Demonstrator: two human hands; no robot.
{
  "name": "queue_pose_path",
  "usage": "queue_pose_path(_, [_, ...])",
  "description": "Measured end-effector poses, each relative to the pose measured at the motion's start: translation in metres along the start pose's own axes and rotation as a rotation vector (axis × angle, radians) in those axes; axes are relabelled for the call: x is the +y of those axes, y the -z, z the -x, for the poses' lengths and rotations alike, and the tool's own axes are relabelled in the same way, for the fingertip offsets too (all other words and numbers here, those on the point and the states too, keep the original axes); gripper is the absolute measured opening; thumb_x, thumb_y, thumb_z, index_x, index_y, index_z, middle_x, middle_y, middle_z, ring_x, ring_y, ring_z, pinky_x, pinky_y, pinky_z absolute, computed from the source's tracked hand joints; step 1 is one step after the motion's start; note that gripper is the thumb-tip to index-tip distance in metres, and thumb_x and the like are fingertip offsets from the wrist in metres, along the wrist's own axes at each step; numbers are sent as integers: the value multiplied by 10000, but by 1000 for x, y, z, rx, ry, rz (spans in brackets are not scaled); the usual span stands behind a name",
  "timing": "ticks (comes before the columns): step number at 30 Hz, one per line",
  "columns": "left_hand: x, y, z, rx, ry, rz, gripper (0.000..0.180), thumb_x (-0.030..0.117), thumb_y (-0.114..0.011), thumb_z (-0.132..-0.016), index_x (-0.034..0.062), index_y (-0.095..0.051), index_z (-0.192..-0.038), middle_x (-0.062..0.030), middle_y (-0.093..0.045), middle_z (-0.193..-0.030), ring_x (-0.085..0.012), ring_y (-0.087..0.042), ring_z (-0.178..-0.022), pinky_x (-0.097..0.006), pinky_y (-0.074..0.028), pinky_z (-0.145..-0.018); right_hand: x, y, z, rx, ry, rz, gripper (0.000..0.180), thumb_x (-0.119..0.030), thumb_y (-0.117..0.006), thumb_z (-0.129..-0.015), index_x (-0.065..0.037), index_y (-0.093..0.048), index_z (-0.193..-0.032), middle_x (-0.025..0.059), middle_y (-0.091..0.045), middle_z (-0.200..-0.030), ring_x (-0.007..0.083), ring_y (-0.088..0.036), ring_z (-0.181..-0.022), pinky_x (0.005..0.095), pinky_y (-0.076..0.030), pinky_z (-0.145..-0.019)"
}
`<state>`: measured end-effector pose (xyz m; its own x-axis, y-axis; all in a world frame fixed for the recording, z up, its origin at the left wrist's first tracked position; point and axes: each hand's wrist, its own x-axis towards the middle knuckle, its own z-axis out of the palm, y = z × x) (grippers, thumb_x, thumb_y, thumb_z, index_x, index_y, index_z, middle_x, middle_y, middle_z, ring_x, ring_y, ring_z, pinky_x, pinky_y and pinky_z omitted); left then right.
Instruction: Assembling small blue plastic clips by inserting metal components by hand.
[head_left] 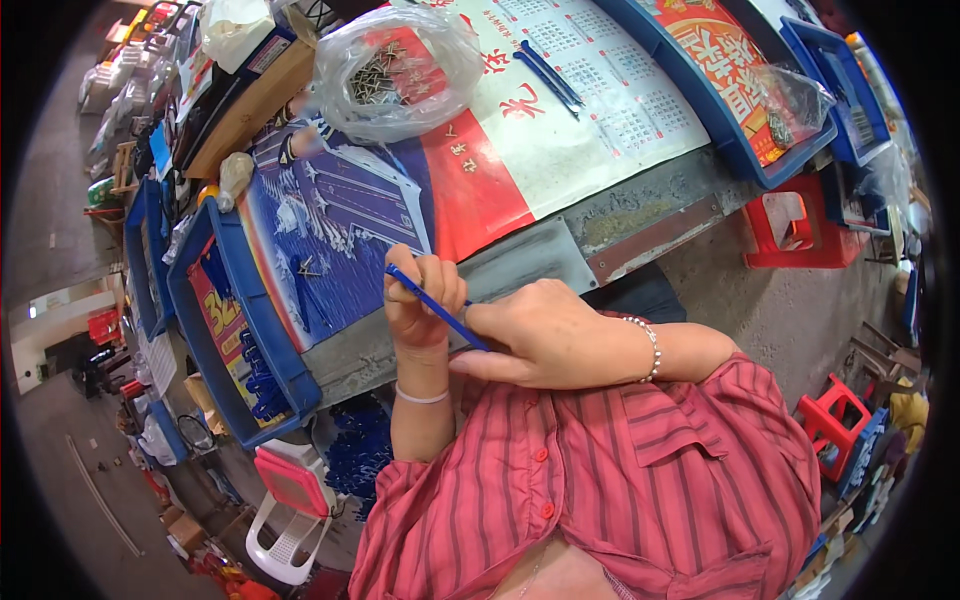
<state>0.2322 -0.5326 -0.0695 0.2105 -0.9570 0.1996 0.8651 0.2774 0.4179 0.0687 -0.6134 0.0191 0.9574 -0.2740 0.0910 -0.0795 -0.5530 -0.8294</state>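
Note:
A slim, straight blue piece is held slantwise in front of my chest, over the table's near edge. My left hand has its fingers curled around the upper part, with one end sticking out past them. At the lower end, my right hand pinches the piece between thumb and fingers, partly hiding it. Similar slim blue pieces lie side by side on the calendar sheet farther off. More blue pieces and a few small metal parts rest on the dark blue poster left of my hands.
An open clear plastic bag of small metal pins sits at the table's far side. Blue trays stand left and right; the left one contains blue pieces. A white chair and red stools stand around.

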Motion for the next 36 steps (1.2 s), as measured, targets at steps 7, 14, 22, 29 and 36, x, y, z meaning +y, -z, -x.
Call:
queue_pose_path(7, [11,-24,-4,221,-237,-677,175,152,-617,-880,40,-495,-824,-33,-483,-603,-121,-487,-552,-240,-393,-489,7,7,-3,-280,-291,-1102,320,-316,-487,-956,-15,-586,-915,34,-628,-759,67,-515,-573,228,-420,-530])
queue_pose_path(14, [10,-56,7,131,-309,-1568,138,-43,-648,-768,6,-564,-866,-79,-611,-717,-173,-606,-633,-281,-475,-566,17,28,-9,-82,-186,-972,535,-399,-350,-987,58,-570,-1158,14,-557,-686,39,-420,-541,191,-344,-507])
queue_pose_path(22, [-1,-56,16,268,-470,-1167,152,-101,-563,-770,13,-536,-866,-89,-574,-671,-188,-565,-576,-274,-451,-536,47,2,-7,-235,-188,-726,518,-416,-363,-974,-22,-664,-826,-6,-470,-545,65,-421,-490,233,-348,-445])
queue_pose_path(29, [0,-50,20,-201,-417,-1597,172,-111,-559,-749,14,-554,-867,-92,-594,-695,-205,-560,-565,-282,-450,-516,37,40,-25,49,-37,-439,561,-479,-463,-849,44,-654,-913,46,-522,-551,117,-492,-522,277,-401,-503])
queue_pose_path(36, [2,-39,20,353,-410,-905,163,193,-529,-935,54,-447,-909,-45,-489,-658,-139,-474,-555,-251,-411,-512,24,-3,-20,-111,-64,-174,353,-314,-616,-822,-11,-568,-648,175,-480,-531,335,-488,-466,392,-389,-463])
